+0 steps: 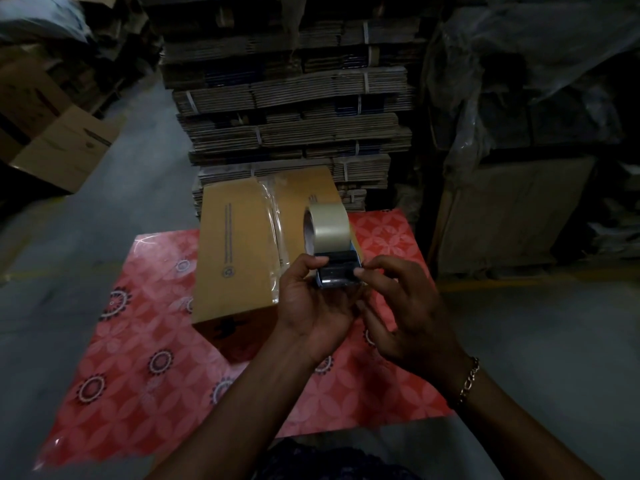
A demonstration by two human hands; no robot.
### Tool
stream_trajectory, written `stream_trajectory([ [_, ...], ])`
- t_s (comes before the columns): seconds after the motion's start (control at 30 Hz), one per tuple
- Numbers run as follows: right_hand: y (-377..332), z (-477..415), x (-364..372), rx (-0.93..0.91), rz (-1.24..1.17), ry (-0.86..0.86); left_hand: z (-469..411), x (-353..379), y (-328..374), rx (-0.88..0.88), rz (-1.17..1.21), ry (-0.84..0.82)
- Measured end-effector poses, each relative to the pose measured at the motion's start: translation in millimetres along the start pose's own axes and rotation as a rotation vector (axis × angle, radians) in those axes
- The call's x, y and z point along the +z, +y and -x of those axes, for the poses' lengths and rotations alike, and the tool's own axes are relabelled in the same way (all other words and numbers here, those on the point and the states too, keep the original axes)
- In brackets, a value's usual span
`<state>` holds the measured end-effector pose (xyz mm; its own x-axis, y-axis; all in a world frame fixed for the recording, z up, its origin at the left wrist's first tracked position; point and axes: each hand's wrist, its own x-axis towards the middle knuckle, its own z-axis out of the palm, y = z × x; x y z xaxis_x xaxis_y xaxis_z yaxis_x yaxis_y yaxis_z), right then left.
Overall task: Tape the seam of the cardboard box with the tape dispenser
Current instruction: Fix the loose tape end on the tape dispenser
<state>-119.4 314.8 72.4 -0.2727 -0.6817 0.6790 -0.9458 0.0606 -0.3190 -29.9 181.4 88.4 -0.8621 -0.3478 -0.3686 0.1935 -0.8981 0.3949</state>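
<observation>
A closed brown cardboard box (235, 251) lies on a red patterned mat (138, 358). A strip of clear tape (273, 220) runs along its top seam. Above the box's near right corner I hold a blue tape dispenser (337, 270) with a roll of clear tape (327, 225) on it. My left hand (311, 303) grips the dispenser from below and the left. My right hand (398, 306) pinches at the dispenser's right front edge with thumb and forefinger; a chain bracelet is on that wrist.
Tall stacks of flattened, strapped cartons (294, 109) stand right behind the box. Open cardboard boxes (59, 143) sit at the left on the grey concrete floor (536, 341). Plastic-wrapped goods and a large carton (512, 209) stand at the right.
</observation>
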Motion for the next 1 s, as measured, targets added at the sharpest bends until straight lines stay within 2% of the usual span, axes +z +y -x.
stream_trajectory([
  [0.13, 3.2, -1.4, 1.8, -0.016, 0.027, 0.001, 2.4, 0.3, -1.4, -0.049, -0.023, -0.022],
  [0.33, -4.4, -1.9, -3.7, 0.128, -0.208, 0.093, -0.1, -2.2, 0.5, -0.052, 0.003, -0.006],
  [0.47, -7.3, -1.7, -6.2, 0.212, -0.284, 0.058, -4.8, -4.4, 0.8, -0.038, -0.022, -0.016],
  [0.83, -14.8, -7.8, -13.0, 0.582, -0.635, -0.112, -15.8, -12.6, 6.8, 0.043, -0.123, -0.142],
  [1.0, -11.8, -16.2, -17.3, 0.673, -0.654, -0.187, -17.2, -13.8, 8.9, 0.043, -0.143, -0.155],
])
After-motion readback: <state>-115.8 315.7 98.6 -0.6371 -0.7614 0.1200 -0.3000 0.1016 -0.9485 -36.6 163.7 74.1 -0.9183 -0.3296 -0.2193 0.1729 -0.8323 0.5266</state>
